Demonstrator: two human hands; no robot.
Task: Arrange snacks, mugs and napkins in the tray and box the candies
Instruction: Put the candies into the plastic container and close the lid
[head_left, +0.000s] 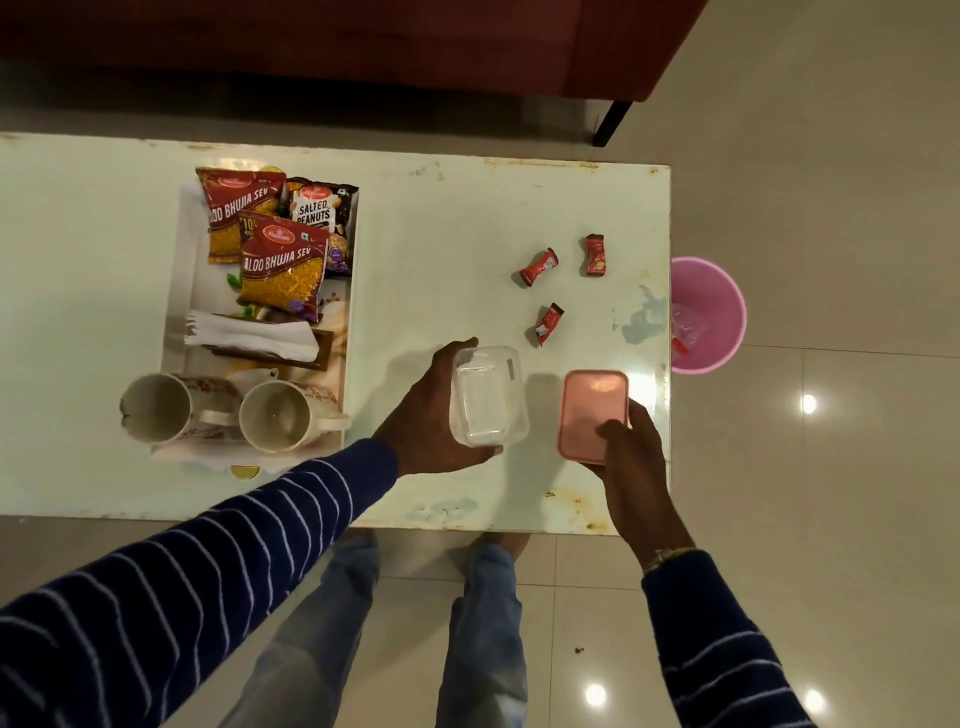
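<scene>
Left hand (431, 415) grasps the empty clear box (488, 397) as right hand (631, 447) grips its pink lid (592, 410) at 3 o'clock, three candies (540, 266) loose on the table (441, 249) at 12, tray (340, 332) holding snacks (283, 265), napkins (249, 335), mugs (272, 415) at 9

Dim, warm indoor light from overhead; ceiling lamps glare as white spots on the glossy floor tiles (808, 403); a bright sheen lies on the table (644, 384) near the pink lid (592, 410); soft shadows; edges bowed, sleeves slightly soft.
</scene>
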